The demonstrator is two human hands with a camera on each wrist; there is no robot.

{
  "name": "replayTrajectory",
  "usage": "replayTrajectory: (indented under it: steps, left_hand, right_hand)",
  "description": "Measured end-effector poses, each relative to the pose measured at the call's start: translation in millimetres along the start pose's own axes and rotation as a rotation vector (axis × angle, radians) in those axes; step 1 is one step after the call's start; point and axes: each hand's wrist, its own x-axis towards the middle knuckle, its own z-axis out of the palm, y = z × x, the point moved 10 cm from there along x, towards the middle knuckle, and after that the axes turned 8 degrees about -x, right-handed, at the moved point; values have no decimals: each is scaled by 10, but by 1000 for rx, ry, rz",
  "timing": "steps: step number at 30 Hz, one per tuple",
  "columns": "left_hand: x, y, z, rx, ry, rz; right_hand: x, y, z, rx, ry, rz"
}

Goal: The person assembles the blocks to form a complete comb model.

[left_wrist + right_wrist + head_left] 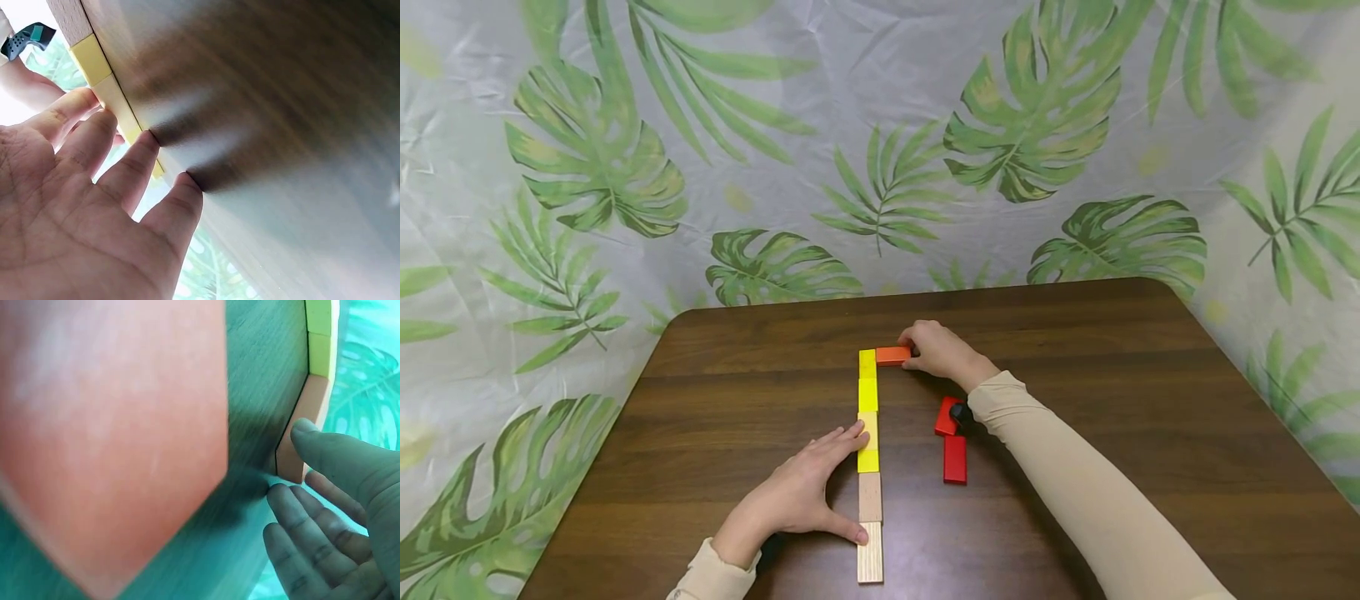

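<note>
One orange block (pixel 891 356) lies toward the far side of the table, and we see its long axis running across, square to the row of blocks (pixel 869 497) that reaches back toward the person. Its left end meets the side of the farthest yellow block (pixel 867 363), making a corner; its other end is with the right hand (pixel 942 348), clearly the nearer one. Thumb and fingers pinch that end, though we cannot tell how firmly, since the gap behind the thumb is poorly shown. The left hand (pixel 801 487) is spread along the row's left side, index fingertip on the pale block (pixel 870 425), thumb on the striped block (pixel 870 558) closest to the person. Two red blocks (pixel 955 460) lie under and beside the right wrist, one partly hidden by a black wrist device (pixel 959 414). We have a dark wood-grain table (pixel 1060 350) with rounded far corners, and behind it a pale leaf-printed curtain (pixel 880 108).
</note>
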Motion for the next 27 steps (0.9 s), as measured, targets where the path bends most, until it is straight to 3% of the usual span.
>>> replayTrajectory:
  steps: [9,27]
  left_hand:
    - [-7,7,2,-2,-4,2]
    - [-11,15,5,-7,-3,10]
  right_hand:
    - [-72,142,2,23,-75,4]
    - [-457,486,-100,53,-174,-6]
